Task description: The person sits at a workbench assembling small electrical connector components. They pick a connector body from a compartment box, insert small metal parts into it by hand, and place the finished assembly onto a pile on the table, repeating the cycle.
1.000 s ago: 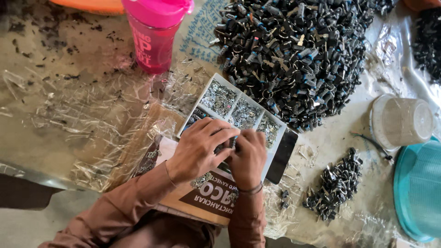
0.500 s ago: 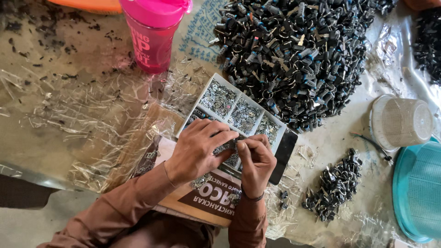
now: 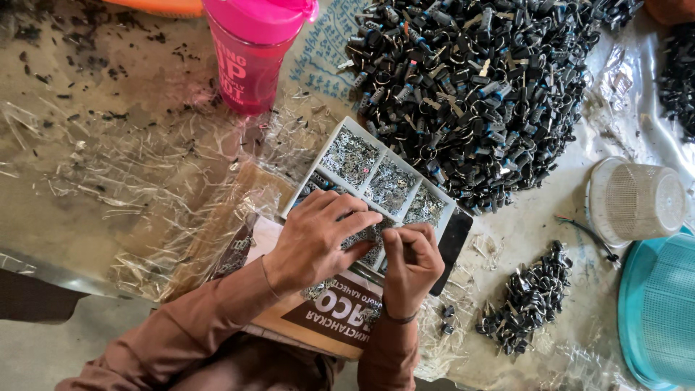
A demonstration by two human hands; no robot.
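Observation:
My left hand (image 3: 318, 239) lies over the near compartments of a white divided tray (image 3: 378, 185) filled with small silvery metal pieces, its fingers spread into them. My right hand (image 3: 411, 264) is beside it, fingertips pinched together on something too small to make out. The two hands touch at the fingertips. The tray rests on a brown and white cardboard box (image 3: 329, 311) in front of me. Both sleeves are brown.
A big heap of small black parts (image 3: 470, 80) covers the table beyond the tray, with a smaller heap (image 3: 528, 300) at the right. A pink bottle (image 3: 250, 54) stands far left of the heap. A white mesh cup (image 3: 641, 201) and a teal basket (image 3: 662, 311) sit at right. Crumpled clear plastic (image 3: 145, 181) covers the left.
My right hand has drawn slightly back from the tray and pinched its fingers. My left hand has stayed over the tray with small finger movements.

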